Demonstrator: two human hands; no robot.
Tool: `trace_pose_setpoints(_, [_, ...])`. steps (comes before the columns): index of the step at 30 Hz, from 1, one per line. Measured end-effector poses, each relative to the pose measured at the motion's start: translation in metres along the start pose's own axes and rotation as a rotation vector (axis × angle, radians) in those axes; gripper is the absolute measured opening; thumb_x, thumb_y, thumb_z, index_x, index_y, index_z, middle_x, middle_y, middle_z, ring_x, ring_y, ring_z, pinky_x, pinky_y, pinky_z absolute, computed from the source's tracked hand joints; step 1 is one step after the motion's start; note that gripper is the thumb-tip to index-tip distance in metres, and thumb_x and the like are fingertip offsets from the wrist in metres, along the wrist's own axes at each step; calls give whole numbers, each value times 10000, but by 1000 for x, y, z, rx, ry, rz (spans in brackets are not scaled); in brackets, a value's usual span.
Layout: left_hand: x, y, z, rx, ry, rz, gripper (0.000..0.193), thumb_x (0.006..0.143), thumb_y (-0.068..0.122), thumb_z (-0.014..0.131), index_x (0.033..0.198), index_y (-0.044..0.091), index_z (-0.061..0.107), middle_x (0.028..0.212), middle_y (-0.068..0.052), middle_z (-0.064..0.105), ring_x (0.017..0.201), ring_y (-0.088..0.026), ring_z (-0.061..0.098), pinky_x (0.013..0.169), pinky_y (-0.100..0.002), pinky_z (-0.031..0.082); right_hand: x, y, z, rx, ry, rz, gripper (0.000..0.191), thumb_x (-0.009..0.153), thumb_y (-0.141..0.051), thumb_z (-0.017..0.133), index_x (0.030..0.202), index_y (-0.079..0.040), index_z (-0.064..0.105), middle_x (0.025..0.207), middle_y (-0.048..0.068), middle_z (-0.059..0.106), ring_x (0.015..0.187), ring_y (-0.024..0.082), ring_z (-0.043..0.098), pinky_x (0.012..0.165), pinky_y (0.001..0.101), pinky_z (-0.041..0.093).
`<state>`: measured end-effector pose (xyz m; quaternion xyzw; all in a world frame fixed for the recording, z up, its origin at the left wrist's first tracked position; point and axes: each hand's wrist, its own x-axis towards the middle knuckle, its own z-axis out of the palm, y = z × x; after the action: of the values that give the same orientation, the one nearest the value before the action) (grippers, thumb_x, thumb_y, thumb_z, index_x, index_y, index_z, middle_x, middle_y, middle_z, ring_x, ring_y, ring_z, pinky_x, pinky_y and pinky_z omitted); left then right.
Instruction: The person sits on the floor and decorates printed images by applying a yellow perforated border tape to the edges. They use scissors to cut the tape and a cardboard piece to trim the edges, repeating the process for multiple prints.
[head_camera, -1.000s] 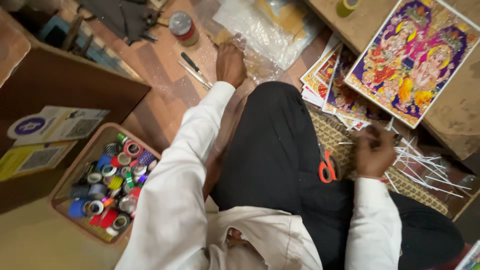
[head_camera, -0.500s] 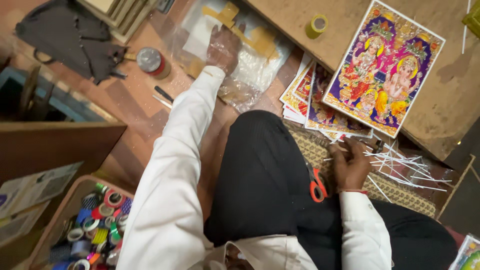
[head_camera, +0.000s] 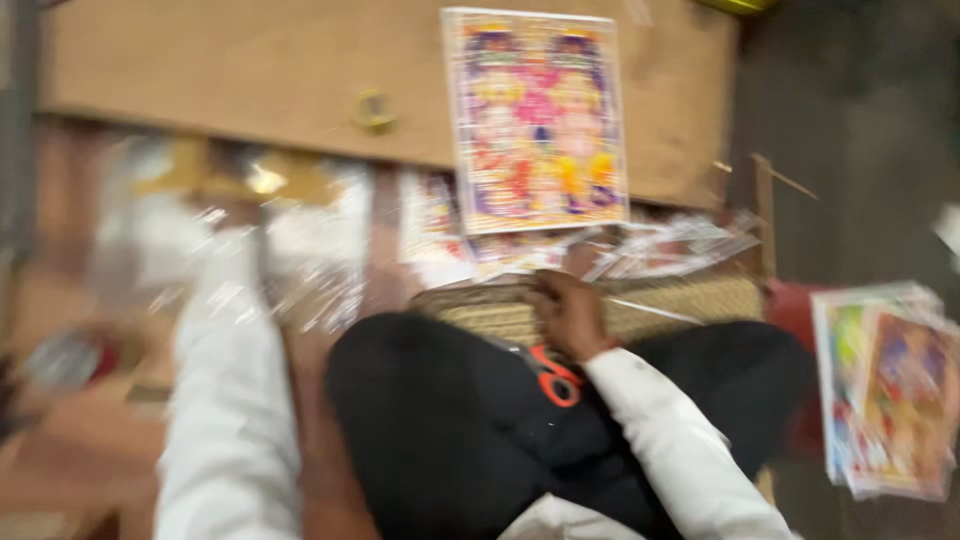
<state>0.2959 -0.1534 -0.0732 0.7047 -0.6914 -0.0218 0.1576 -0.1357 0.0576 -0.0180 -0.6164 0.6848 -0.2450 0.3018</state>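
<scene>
View swung up, left hand (head_camera: 235, 250) blurred in plastic wrap (head_camera: 310, 260), grip unclear, right hand (head_camera: 570, 315) curled on mat (head_camera: 680, 300).

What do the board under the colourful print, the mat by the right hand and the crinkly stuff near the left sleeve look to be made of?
The board looks like plain brown hardboard or plywood: flat, matt, uncoated. The mat by the right hand seems woven straw or reed, judging by its fine tan ribbing. The crinkly stuff is probably clear plastic film, given its bright creased glints, though blur leaves that open. The print seems glossy paper.
</scene>
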Motion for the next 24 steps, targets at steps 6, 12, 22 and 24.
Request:
trace_pose_setpoints(6, [15,26,10,92,-63,1,297,881,190,682,1160,91,678,1197,-126,697,1179,-329,621,1018,-458,468,4,-4,-33,-89,-13,-119,236,898,-213,722,1090,-79,746,971,144,749,865,335,721,751,422,571])
trace_pose_setpoints(12, [26,22,24,131,-78,-26,304,869,157,682,1160,71,678,1191,-139,699,1158,-342,630,997,-458,479,6,-12,-43,-122,-40,-115,244,915,-242,703,1085,-71,738,987,145,747,878,349,713,766,441,563])
trace_pose_setpoints(22, [29,20,32,156,-23,-22,317,850,104,682,1160,39,678,1182,-162,701,1124,-362,646,962,-460,497,9,-12,-50,-158,-64,-100,265,912,-233,693,1115,-70,744,1049,155,750,902,358,719,794,447,568])
trace_pose_setpoints(24, [21,19,30,163,-13,-16,320,846,93,682,1160,32,678,1181,-167,702,1117,-366,649,955,-460,501,8,-13,-52,-148,-69,-91,264,916,-239,693,1114,-73,748,1051,159,749,915,361,719,806,443,569])
